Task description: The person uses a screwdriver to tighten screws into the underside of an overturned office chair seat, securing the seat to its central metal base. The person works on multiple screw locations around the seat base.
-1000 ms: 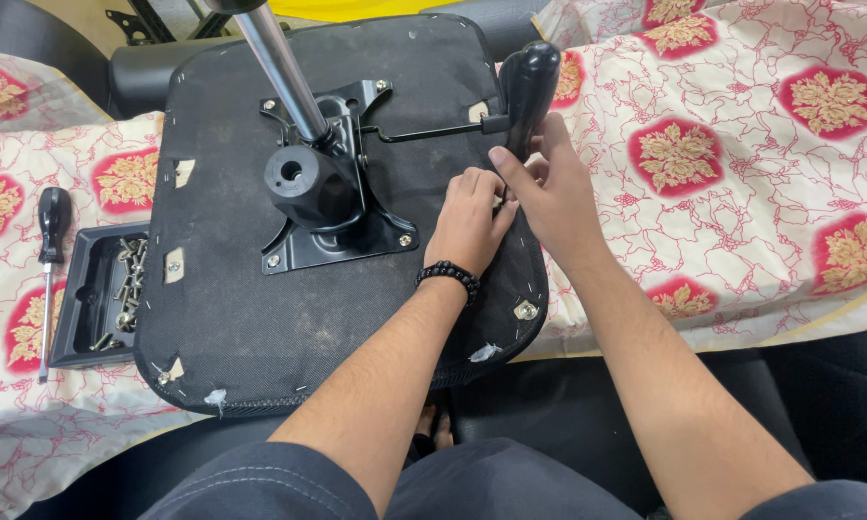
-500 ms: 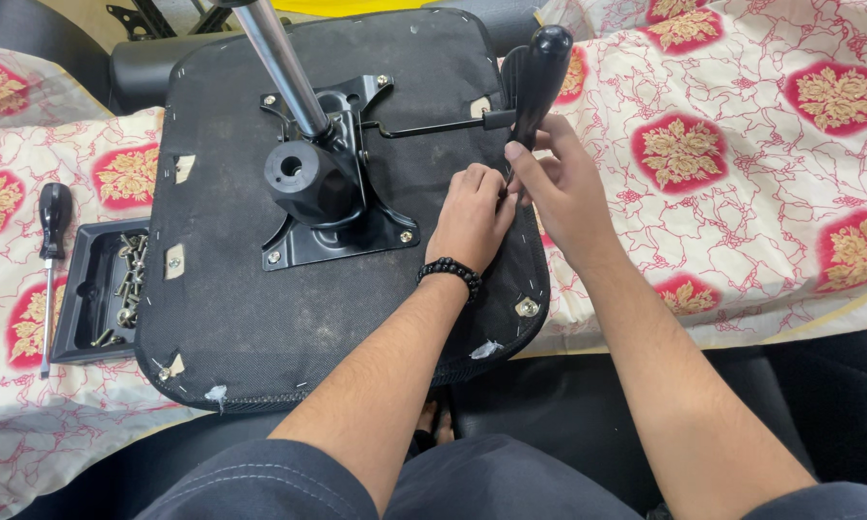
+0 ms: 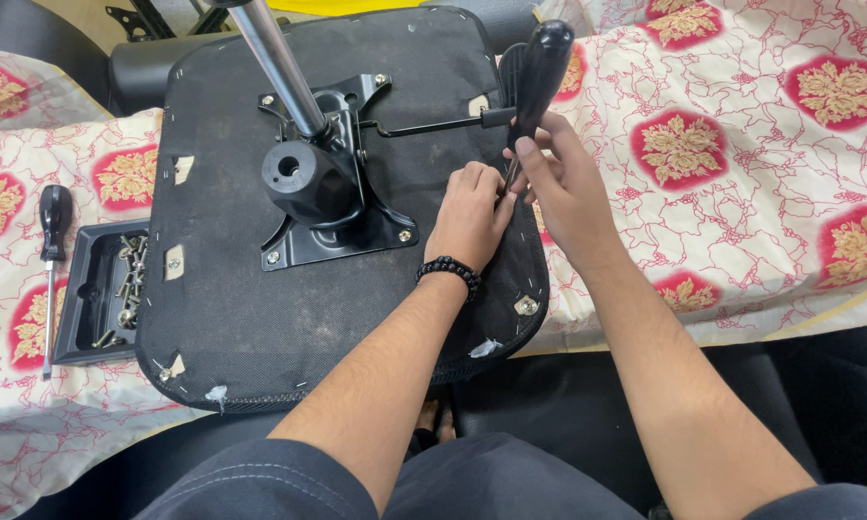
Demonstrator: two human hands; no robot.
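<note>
Working at the 3 o'clock edge of the upturned office chair seat (image 3: 289, 327), you have your right hand (image 3: 564, 188) wrapped around a black-handled screwdriver (image 3: 539, 72), held upright. Your left hand (image 3: 467, 217) is curled with fingertips pinching at its tip; the fastener there is hidden. The tilt mechanism plate (image 3: 332, 207) looks already bolted on; this edge fixing appears unfinished. At 9 o'clock, a black parts tray (image 3: 82, 289) holds loose screws (image 3: 125, 289), with a second screwdriver (image 3: 53, 265) just beside it.
</note>
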